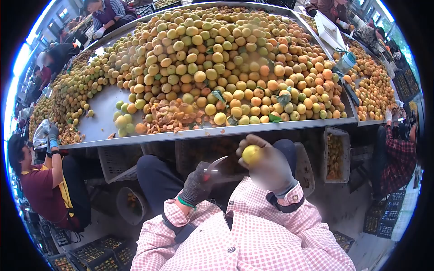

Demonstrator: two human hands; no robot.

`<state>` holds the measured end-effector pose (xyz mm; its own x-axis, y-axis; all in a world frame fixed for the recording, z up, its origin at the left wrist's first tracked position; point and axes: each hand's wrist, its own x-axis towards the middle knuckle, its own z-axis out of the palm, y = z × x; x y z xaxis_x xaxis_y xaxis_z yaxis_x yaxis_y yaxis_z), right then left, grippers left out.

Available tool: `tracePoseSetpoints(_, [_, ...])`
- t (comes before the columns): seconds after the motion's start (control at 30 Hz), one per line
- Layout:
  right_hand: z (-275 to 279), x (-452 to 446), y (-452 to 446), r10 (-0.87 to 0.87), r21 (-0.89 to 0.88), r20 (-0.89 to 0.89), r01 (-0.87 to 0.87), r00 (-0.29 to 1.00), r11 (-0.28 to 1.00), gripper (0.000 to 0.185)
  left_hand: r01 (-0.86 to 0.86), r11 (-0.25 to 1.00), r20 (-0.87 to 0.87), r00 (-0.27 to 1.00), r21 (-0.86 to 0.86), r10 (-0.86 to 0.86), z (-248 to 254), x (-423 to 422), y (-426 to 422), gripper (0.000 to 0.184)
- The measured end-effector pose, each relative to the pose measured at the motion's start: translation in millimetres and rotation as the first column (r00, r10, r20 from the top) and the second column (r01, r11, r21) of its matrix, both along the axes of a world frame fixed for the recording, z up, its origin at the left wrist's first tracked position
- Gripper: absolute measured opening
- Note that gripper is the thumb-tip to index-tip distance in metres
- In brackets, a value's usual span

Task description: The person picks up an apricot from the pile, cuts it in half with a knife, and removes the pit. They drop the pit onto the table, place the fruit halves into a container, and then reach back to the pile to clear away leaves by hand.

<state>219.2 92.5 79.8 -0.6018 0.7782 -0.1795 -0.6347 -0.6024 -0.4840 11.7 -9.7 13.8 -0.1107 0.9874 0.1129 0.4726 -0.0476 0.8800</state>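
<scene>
My left hand (195,184), in a dark knit glove with a green cuff edge, is closed around a small knife (216,164). Its curved blade points up and to the right; a bit of red shows at the grip. To the right, my right hand (271,167), in a grey glove, grips a yellow apricot (251,154) between thumb and fingers. Part of that hand is blurred. Both hands are over my lap, just below the table edge, with the blade and the apricot apart. Beyond them lies a big heap of whole apricots (217,58).
Split apricot pieces (169,116) lie near the metal table rim (208,133). Below are a white crate (116,163), a bucket (131,205) and a crate of fruit (335,156). A blue-capped bottle (346,62) stands at right. Other people sit along both sides.
</scene>
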Motion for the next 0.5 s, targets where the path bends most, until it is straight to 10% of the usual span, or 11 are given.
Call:
tracePoseSetpoints(0.1, [-8.0, -4.7, -5.6, 0.083, 0.265, 0.324, -0.175, 0.942, 0.948, 0.050, 0.066, 0.996, 0.057, 0.996, -0.057, -0.063, 40.4, 10.0, 8.7, 0.032])
tracePoseSetpoints(0.17, [-8.2, -9.0, -3.4, -0.294, 0.569, 0.735, -0.320, 0.612, 0.758, 0.044, 0.066, 0.993, 0.051, 0.997, -0.094, -0.062, 53.3, 15.8, 11.8, 0.031])
tracePoseSetpoints(0.2, [7.4, -13.1, -0.6, 0.078, 0.102, 0.598, -0.172, 0.798, 0.980, 0.048, 0.065, 0.989, 0.045, 0.997, -0.134, -0.060, 57.0, 17.3, 12.2, 0.031])
tracePoseSetpoints(0.5, [4.8, -25.6, -13.1, 0.046, 0.224, 0.393, -0.144, 0.918, 0.964, 0.050, -0.022, 0.977, -0.158, 0.987, -0.211, -0.012, 65.4, 18.6, 4.6, 0.027])
